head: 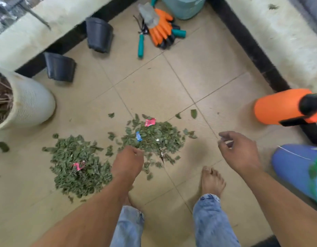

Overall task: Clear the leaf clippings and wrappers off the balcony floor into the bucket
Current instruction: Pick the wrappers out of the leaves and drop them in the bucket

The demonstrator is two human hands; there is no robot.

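Leaf clippings [154,138] lay in two heaps at the middle of the floor [198,72], with a red wrapper [150,122], a blue wrapper [138,136] and a pink wrapper [78,165] among them. Our left grip [127,163] was down among them, its fingers hidden, so we could not tell its hold. Our right grip [239,150] hung loosely curled and empty near the blue bucket [293,168] at the floor's right edge, with an orange sprayer [279,106] just beyond it.

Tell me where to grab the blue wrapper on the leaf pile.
Pinch the blue wrapper by its near end, coming straight down from above. It is a narrow strip lying flat and uncovered on top of the leaf pile, so a light top pinch should lift it alone. The left hand is closest.
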